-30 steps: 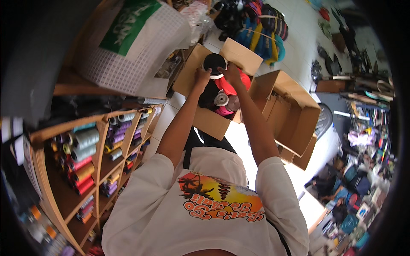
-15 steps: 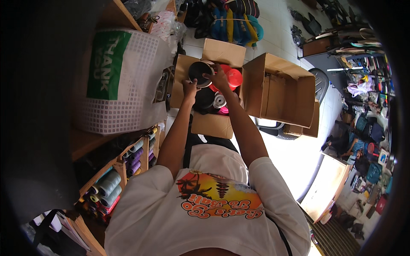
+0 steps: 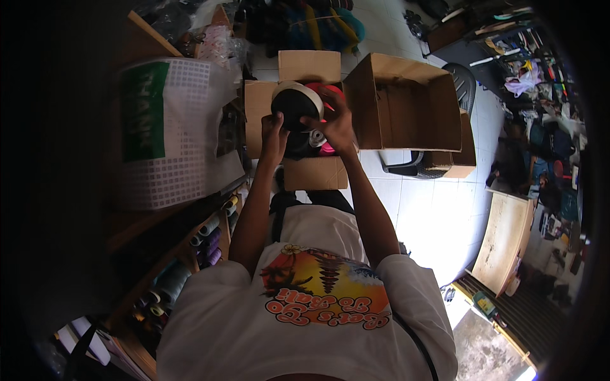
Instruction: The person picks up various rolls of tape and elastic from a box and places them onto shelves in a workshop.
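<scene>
Both hands hold a round black roll [image 3: 296, 109] with a cream side band, tilted over an open cardboard box [image 3: 314, 173]. My left hand [image 3: 274, 132] grips its lower left edge, thumb on the black face. My right hand [image 3: 335, 122] closes on its right side, fingers bent along the rim. Below the held roll in the box lie a black round thing [image 3: 297, 145], a small grey-white roll [image 3: 316, 138] and something pink [image 3: 326, 150]. Red material [image 3: 312, 86] shows behind my right fingers. The rest of the contents is hidden by the roll and my hands.
A larger open cardboard box [image 3: 416, 114] stands close on the right, beside a black chair [image 3: 460, 86]. On the left are a big white checked bag [image 3: 184, 136] and a shelf with thread cones [image 3: 210, 246]. Colourful bundles [image 3: 324, 28] lie beyond the box.
The black roll has been lifted nearer to me and tilted, so its cream band shows more along the top. Both hands moved with it. The whole view has shifted slightly.
</scene>
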